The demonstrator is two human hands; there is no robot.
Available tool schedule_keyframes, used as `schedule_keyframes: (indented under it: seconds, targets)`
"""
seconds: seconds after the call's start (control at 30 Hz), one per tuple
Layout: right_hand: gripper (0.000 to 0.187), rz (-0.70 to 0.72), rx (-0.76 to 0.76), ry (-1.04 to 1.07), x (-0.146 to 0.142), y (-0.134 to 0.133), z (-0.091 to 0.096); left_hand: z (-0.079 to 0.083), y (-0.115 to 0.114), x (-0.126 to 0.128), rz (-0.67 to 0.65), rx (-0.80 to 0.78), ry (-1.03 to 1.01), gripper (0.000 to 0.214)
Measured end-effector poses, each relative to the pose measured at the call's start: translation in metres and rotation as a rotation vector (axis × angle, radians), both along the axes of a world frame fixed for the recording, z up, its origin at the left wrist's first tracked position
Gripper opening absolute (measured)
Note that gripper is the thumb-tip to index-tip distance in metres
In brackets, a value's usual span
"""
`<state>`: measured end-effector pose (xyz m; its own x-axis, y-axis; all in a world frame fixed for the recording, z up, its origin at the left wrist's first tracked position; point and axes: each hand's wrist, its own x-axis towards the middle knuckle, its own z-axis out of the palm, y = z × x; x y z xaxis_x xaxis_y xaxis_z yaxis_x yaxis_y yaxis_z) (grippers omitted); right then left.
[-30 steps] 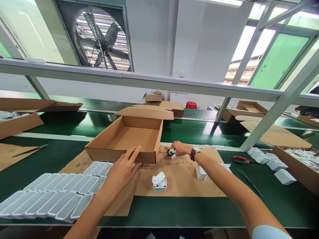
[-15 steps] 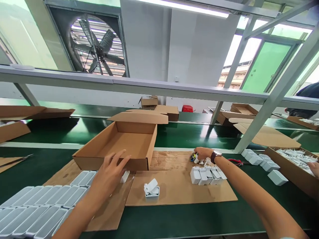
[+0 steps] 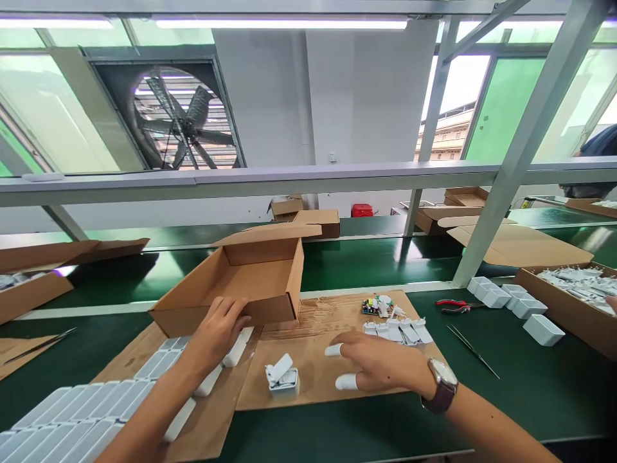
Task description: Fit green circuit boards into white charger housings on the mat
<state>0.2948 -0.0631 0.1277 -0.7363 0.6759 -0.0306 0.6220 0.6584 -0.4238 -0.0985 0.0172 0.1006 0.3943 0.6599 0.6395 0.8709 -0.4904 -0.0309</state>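
Note:
My left hand (image 3: pixel 219 331) is closed at the front wall of an open cardboard box (image 3: pixel 270 312), fingers curled against it. Long white plastic cases (image 3: pixel 72 411) stand in rows below that forearm, with a few loose ones under the hand. My right hand (image 3: pixel 385 366) hovers over the cardboard sheet (image 3: pixel 313 379), fingers apart and holding nothing, with white covers on two fingertips. Left of it sits a small white case with white parts in it (image 3: pixel 283 376). Beyond the hand are a row of small white cases (image 3: pixel 398 331) and a circuit board with wires (image 3: pixel 378 305).
Red-handled pliers (image 3: pixel 456 307) and tweezers (image 3: pixel 472 350) lie on the green table at right. White cases (image 3: pixel 542 329) stand beside a box of white parts (image 3: pixel 578 289), where another person's hand shows at the edge. A metal post (image 3: pixel 511 148) rises behind.
My right hand has left the circuit board and come back toward me, now open. The cardboard box has shifted and tilted slightly at my left hand, whose fingers have drawn in.

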Motion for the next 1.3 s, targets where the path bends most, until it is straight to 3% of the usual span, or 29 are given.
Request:
schedule_keyframes:
  seconds: [0.13,0.23,0.5,0.73,0.9,1.0,1.3]
  targets:
    - [0.05,0.006,-0.026,-0.035,-0.002,-0.01,-0.024,0.021,-0.004,0.048,0.022,-0.04,0.1,0.027]
    - [0.049,-0.021,-0.058,-0.022,0.003,-0.015,-0.034,0.027,-0.009,0.086,0.04,-0.087,0.181,0.027]
    - [0.053,-0.12,-0.112,-0.071,0.029,-0.038,-0.041,0.012,-0.025,0.159,-0.021,-0.172,0.336,0.028]
    - [0.05,-0.197,-0.169,-0.027,0.049,-0.053,-0.052,-0.008,-0.026,0.17,-0.052,-0.154,0.363,0.03]
    - [0.037,-0.278,-0.095,0.059,0.051,-0.053,-0.06,-0.017,-0.028,0.169,-0.101,-0.014,0.362,0.023]
    - [0.039,-0.289,-0.062,0.108,0.047,-0.046,-0.059,-0.021,-0.032,0.172,-0.118,0.024,0.372,0.025]
    - [0.047,-0.223,-0.072,0.017,0.035,-0.038,-0.067,-0.034,-0.047,0.172,-0.158,-0.146,0.362,0.026]
